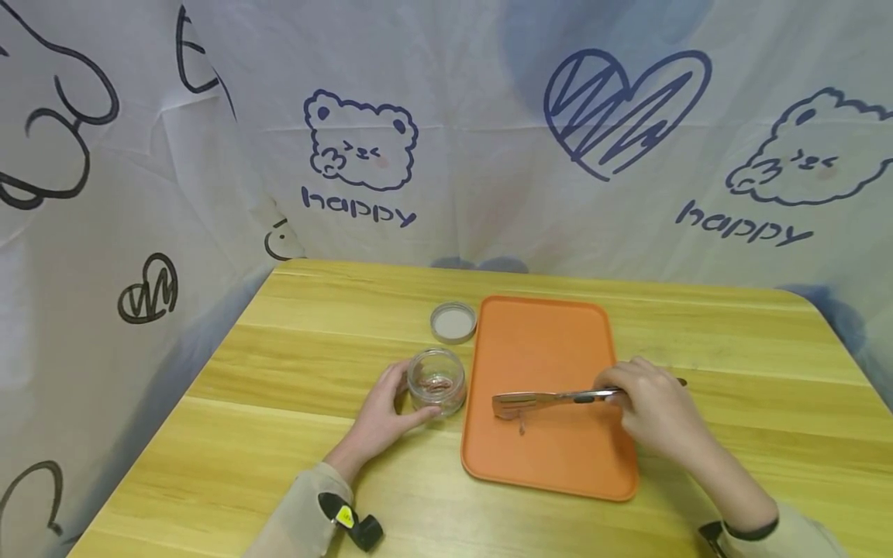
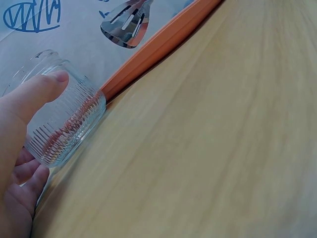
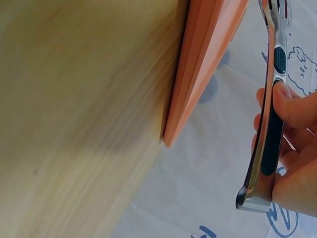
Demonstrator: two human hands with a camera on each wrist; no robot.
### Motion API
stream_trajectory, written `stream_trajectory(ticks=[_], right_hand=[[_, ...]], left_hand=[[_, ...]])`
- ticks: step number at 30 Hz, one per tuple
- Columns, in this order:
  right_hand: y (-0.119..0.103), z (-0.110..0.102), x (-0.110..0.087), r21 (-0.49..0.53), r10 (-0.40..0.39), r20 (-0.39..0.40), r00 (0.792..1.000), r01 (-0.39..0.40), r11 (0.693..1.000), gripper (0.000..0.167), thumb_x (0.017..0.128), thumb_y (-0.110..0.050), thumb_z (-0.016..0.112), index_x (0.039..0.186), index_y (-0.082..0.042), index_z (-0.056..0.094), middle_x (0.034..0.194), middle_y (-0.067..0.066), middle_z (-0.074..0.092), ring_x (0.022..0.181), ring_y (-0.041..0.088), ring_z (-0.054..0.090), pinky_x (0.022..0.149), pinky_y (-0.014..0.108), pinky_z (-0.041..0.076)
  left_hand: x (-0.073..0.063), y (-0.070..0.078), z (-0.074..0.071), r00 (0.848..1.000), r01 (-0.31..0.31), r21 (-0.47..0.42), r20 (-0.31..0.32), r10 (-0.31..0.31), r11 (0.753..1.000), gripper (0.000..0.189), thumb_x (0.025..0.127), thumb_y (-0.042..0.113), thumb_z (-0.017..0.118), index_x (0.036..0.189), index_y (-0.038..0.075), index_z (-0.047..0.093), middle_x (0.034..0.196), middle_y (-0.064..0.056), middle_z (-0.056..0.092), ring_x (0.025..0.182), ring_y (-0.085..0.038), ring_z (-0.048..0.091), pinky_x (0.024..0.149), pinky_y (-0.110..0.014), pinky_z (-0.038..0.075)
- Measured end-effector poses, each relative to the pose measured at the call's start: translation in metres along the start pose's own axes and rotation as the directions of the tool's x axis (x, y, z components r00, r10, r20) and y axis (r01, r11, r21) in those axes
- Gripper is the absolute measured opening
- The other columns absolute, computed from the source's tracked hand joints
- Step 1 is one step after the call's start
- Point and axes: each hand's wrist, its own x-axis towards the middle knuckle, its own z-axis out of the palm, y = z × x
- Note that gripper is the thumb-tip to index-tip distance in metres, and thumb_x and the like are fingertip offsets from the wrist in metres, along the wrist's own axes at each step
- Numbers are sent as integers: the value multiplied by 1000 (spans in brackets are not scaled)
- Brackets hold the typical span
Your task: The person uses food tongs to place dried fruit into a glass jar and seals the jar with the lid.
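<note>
My left hand [image 1: 380,417] holds a clear glass jar [image 1: 436,381] by its side, thumb and fingers around it. The jar is uncapped, and the left wrist view shows reddish-brown bits low behind its ribbed glass [image 2: 74,124]. In my right hand [image 1: 656,404] is a pair of metal tongs [image 1: 551,398], gripped by the dark-inlaid handle [image 3: 272,134]. The slotted ends of the tongs point left, over the orange tray [image 1: 544,341]. A small brownish strip [image 1: 522,426] shows just below those ends; I cannot tell whether the tongs pinch it.
A round jar lid [image 1: 453,322] lies on the wooden table [image 1: 335,310] behind the jar, close to the tray's left rim. A white cloth [image 1: 474,201] printed with bears and hearts hangs behind the table and along its left side.
</note>
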Motion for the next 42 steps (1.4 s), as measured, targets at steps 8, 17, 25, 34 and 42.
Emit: stream_trajectory(ticks=[8, 17, 25, 34, 42], right_hand=[[-1, 3, 2, -4, -10, 23, 1000, 10, 1000, 29, 68, 9, 75, 82, -16, 69, 81, -5, 65, 74, 16, 54, 62, 37, 49], [-5, 2, 8, -22, -7, 20, 1000, 8, 1000, 31, 65, 9, 78, 82, -15, 70, 80, -5, 65, 73, 17, 55, 58, 34, 48], [-4, -3, 11, 37, 44, -10, 999, -43, 998, 28, 71, 12, 73, 84, -13, 70, 82, -3, 66, 74, 18, 56, 58, 37, 50], [-3, -7, 15, 89, 71, -40, 997, -67, 994, 22, 77, 8, 72, 85, -12, 70, 85, 0, 66, 77, 20, 56, 61, 38, 50], [-8, -13, 26, 83, 35, -107, 994, -26, 996, 20, 78, 7, 72, 85, -11, 70, 83, 0, 65, 76, 20, 55, 61, 37, 49]], left_hand=[[0, 0, 0, 1000, 1, 5, -4, -1, 1000, 78, 74, 29, 84, 138, 6, 45, 128, -7, 51, 121, -18, 51, 107, -32, 37], [-1, 0, 0, 1000, 18, 11, -2, -18, 1000, 80, 74, 30, 84, 139, 8, 44, 129, -6, 50, 122, -19, 50, 107, -34, 37], [0, 1, 0, 1000, 18, 9, -1, -18, 1000, 80, 74, 31, 83, 139, 8, 44, 130, -6, 50, 122, -19, 50, 108, -34, 37], [-1, 1, 0, 1000, 17, 17, -6, -17, 1000, 80, 74, 31, 83, 139, 7, 44, 130, -7, 49, 122, -19, 49, 108, -33, 36], [-1, 2, 0, 1000, 18, 13, -2, -18, 1000, 80, 74, 31, 83, 139, 7, 44, 130, -7, 50, 122, -19, 50, 108, -34, 36]])
